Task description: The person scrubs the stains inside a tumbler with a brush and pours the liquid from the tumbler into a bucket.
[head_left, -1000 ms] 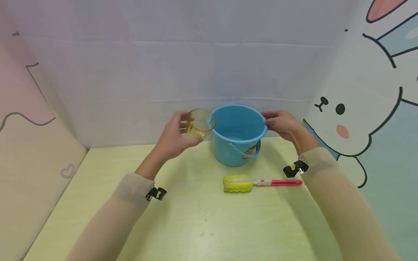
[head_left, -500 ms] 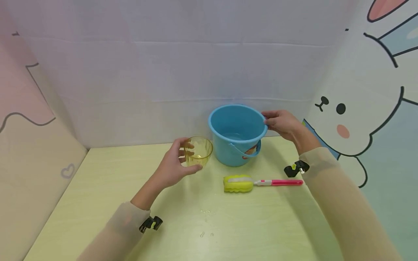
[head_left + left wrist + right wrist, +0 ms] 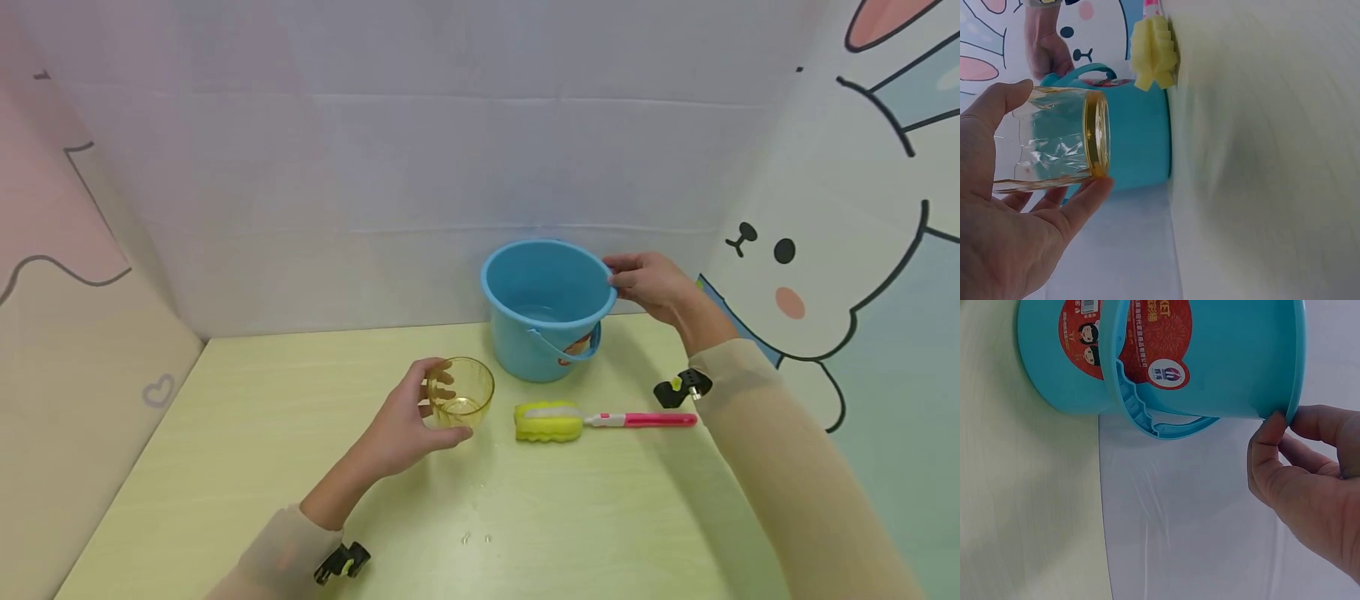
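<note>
A clear amber-tinted glass cup (image 3: 461, 392) is gripped by my left hand (image 3: 401, 429), thumb on the near side and fingers round the far side. In the left wrist view a gap shows between the glass cup (image 3: 1060, 140) and the tabletop, so it is held in the air. My right hand (image 3: 652, 287) pinches the right rim of a light blue bucket (image 3: 528, 342), thumb and fingers on either side of the rim, as the right wrist view also shows. The bucket stands upright, its handle hanging down in front beside a red label (image 3: 1166, 344).
In front of the bucket lies a bottle brush (image 3: 551, 422) with a yellow-green sponge head and pink-and-white handle. Several water drops (image 3: 476, 538) dot the pale table (image 3: 247, 433) nearer the front. A white sheet (image 3: 450, 167) closes off the back, with printed sheets at both sides.
My left hand has brought the glass cup down and toward the front, from beside the bucket's rim to lower left of the bucket. The right hand and bucket stay in place.
</note>
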The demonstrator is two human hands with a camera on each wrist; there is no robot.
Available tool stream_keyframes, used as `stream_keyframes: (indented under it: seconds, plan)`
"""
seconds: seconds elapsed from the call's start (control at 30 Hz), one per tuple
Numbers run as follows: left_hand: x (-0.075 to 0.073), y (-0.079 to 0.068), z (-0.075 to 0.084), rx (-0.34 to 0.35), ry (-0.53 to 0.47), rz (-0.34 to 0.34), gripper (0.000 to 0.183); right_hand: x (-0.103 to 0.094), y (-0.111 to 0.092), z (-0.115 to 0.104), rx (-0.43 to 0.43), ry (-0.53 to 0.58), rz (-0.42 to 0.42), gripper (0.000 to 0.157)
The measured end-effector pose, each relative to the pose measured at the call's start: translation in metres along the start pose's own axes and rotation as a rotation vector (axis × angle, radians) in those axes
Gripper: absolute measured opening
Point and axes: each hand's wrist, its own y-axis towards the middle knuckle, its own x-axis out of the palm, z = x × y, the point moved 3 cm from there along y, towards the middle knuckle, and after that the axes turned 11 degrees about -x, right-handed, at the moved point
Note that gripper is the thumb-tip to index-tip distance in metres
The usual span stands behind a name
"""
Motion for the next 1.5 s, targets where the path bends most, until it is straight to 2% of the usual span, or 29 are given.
stream_keyframes:
  seconds: [0.43,1.13,1.5]
  plan:
    - [0.011,-0.015,-0.013,-0.039,-0.034,-0.053,0.095,0.0,-0.002,-0.002,-0.013,-0.002,-0.004,0.055]
    - [0.027,-0.031,-0.024,-0.051,-0.042,-0.141,0.09,-0.002,-0.003,-0.001,0.0,-0.007,0.0,0.054]
    - [0.032,-0.038,-0.03,-0.032,0.027,-0.158,0.092,-0.001,-0.003,-0.001,0.006,0.003,0.0,0.054]
